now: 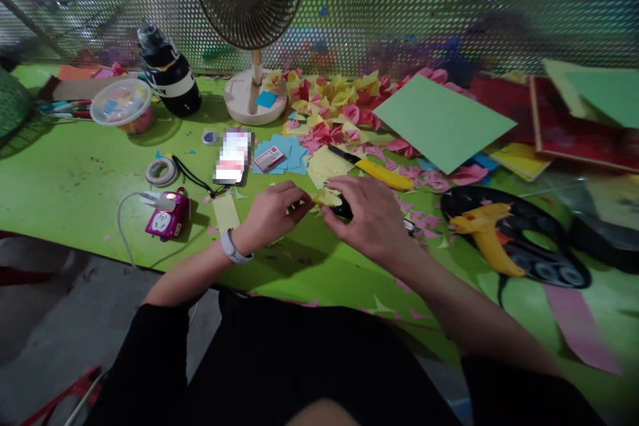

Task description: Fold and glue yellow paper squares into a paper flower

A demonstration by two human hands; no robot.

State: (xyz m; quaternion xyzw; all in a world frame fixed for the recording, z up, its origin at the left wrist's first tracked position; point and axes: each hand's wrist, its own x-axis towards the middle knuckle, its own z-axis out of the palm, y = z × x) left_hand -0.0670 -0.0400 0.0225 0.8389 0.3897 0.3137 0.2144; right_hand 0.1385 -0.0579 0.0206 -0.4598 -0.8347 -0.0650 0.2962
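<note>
Near the table's front edge, my left hand (272, 214) pinches the left side of a small folded yellow paper piece (328, 198). The thumb and fingers of my right hand (367, 216) close on its other side. Under my right hand lies a black object (342, 208), mostly covered, so I cannot make out its kind. Just beyond the hands are pale yellow paper sheets (327, 166) and a yellow-handled utility knife (382, 173). A pale yellow strip of paper (227, 213) lies beside my left wrist.
A fan (255, 96) stands at the back before heaped pink and yellow folded papers (344, 103). Leftward are a phone (233, 156), tape roll (162, 172), purple power adapter (168, 216) and bottle (170, 80). A yellow glue gun (486, 233) rests at right on a black holder.
</note>
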